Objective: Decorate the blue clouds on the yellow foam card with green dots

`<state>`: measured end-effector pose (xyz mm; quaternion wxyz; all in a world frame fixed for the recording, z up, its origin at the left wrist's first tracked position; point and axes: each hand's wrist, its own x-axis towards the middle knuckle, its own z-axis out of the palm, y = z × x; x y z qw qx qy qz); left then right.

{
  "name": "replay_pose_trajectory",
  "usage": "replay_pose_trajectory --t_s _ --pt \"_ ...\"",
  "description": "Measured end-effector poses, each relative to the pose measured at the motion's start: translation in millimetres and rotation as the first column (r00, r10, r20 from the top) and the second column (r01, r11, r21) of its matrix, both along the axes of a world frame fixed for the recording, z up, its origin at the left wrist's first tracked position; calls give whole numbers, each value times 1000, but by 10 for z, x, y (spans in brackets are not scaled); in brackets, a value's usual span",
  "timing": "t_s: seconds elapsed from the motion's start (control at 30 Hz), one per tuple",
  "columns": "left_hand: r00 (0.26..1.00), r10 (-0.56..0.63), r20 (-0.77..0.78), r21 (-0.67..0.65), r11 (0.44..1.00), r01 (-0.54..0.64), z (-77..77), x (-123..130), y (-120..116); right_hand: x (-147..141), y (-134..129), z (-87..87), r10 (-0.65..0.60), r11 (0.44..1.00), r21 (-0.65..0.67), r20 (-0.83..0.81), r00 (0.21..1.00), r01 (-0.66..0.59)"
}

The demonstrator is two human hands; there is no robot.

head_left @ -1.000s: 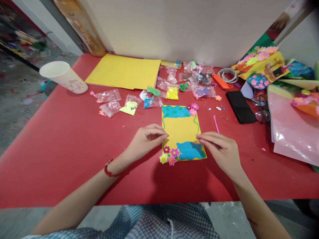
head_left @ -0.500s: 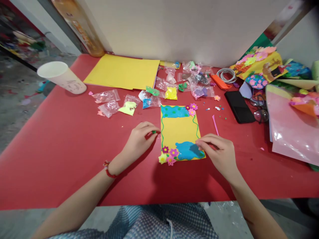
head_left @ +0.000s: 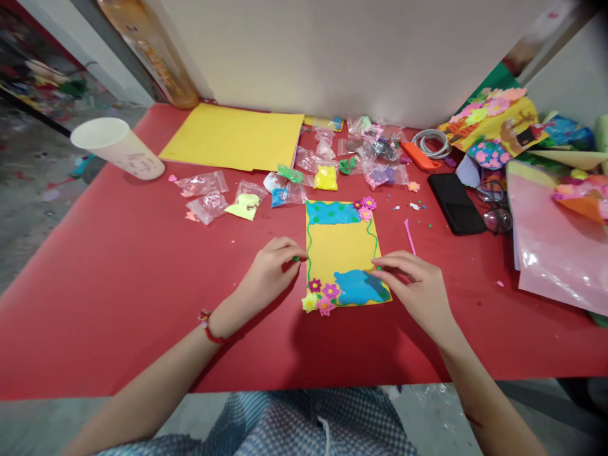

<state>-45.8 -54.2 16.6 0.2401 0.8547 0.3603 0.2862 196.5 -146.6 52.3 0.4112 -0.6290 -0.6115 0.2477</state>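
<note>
A yellow card [head_left: 339,247] decorated with clay lies on the red table. Blue clay patches [head_left: 363,287] cover its top and its lower right, with green dots on the top one. Wavy green lines run down both sides, and clay flowers [head_left: 325,297] sit at the lower left and upper right. At the card's left edge, my left hand [head_left: 273,272] pinches a small lump of green clay [head_left: 296,258]. My right hand [head_left: 418,282] is over the right edge above the lower blue patch, thumb and finger curled close together; what is between them is too small to make out.
Behind the card lie several clay packets [head_left: 325,178] and a yellow sheet [head_left: 237,136]. A paper cup [head_left: 118,149] leans at the left. To the right are a pink stick tool [head_left: 410,237], a black phone [head_left: 456,204], glasses [head_left: 498,220] and a pink plastic folder [head_left: 555,247].
My right hand has shifted slightly up and left along the card's right edge. My left hand has dropped a little and edged right, still pinching the green clay.
</note>
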Motion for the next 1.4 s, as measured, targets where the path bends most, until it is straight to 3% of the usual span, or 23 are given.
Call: replay_pose_trajectory --t_s 0.07,0.17,0.27,0.4,0.53,0.77,0.97,1.13,1.27,1.4 --pt "1000 -7 -23 53 999 8 -8 6 -8 0 -3 -6 -46 999 -27 -35 998 45" --pt "999 -17 -49 121 992 23 -25 17 -17 -1 -14 -8 -20 997 -74 -54 998 16" --pt "997 -20 -73 134 991 30 -39 25 -19 -6 -16 -11 -19 999 -48 -32 999 18" --pt "998 -26 -58 149 988 35 -45 31 -19 -31 -9 -19 -106 994 -51 -86 991 101" --pt "998 -18 -58 160 987 27 -45 35 -24 -56 -6 -44 -69 991 -120 -150 986 51" --pt "995 -8 -102 140 990 23 -39 31 -31 -105 -16 -75 -127 991 -66 -134 983 119" --pt "995 -11 -96 155 988 26 -27 39 -35 -121 -10 -51 -70 997 -39 -175 982 64" --pt "995 -7 -98 164 986 23 -23 41 -36 -120 -8 -62 -72 997 -15 -111 991 70" --pt "997 -8 -82 181 983 23 -23 45 -41 -147 -15 -61 -147 987 -85 -157 977 135" --pt "997 -2 -80 185 983 16 -23 49 -47 -158 -24 -68 -129 984 -148 -217 968 98"
